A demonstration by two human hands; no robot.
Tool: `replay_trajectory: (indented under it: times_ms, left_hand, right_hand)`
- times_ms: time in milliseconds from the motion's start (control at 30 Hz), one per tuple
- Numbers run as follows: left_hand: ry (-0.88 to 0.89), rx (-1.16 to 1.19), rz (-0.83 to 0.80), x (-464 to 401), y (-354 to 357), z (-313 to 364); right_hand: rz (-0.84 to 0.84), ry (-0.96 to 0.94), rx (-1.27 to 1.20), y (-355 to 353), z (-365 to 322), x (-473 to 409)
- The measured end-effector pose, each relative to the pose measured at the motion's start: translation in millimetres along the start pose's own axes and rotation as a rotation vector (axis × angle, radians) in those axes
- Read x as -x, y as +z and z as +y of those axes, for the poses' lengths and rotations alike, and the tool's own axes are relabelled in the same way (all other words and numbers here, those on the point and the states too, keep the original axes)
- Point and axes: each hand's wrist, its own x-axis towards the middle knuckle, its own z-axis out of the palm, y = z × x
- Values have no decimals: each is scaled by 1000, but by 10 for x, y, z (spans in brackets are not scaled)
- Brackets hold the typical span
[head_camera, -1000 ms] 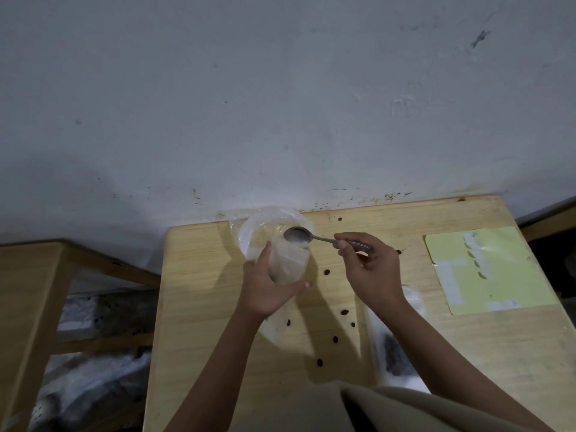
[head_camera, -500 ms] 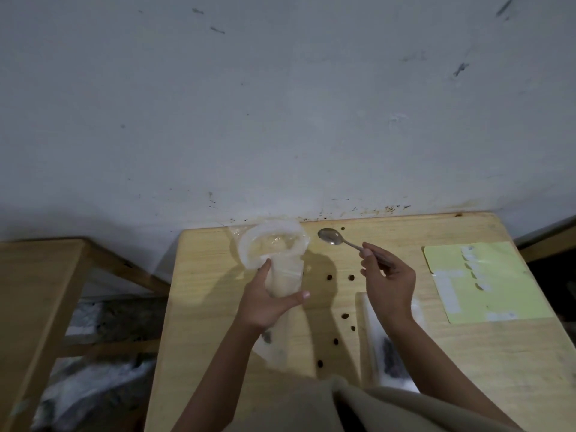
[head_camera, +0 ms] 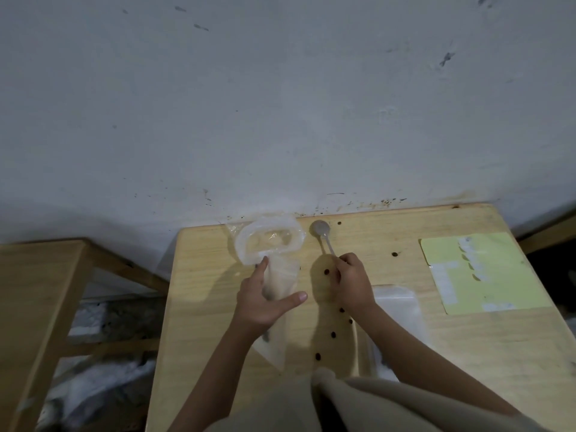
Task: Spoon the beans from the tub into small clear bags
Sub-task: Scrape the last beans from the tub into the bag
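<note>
Left hand (head_camera: 265,302) grips the clear bag (head_camera: 274,263) upright on the table (head_camera: 405,344), mouth rolled open to take beans, while the right hand (head_camera: 352,283) pinches the spoon (head_camera: 322,233) handle, bowl looking empty beside the mouth, wrists low, loose beans (head_camera: 333,334) scattered between, tub not visible.
</note>
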Motion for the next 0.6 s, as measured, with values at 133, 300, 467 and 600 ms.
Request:
replay_trajectory:
  times_ms: [133,300,467,600]
  left_hand:
    - [1,-5,-4,-35,42,-4]
    - [3,-17,-15,-66,73,-15]
    - [4,-9,-7,-52,108,13]
    - [22,-8,32,-4,136,51]
  right_hand:
    - [-68,36,79,46,-18,-26]
    - [-93,43,111,64,-8,-62]
    - [-27,54,29,-28,3,-50]
    - [171,85,-351,-287,-200,102]
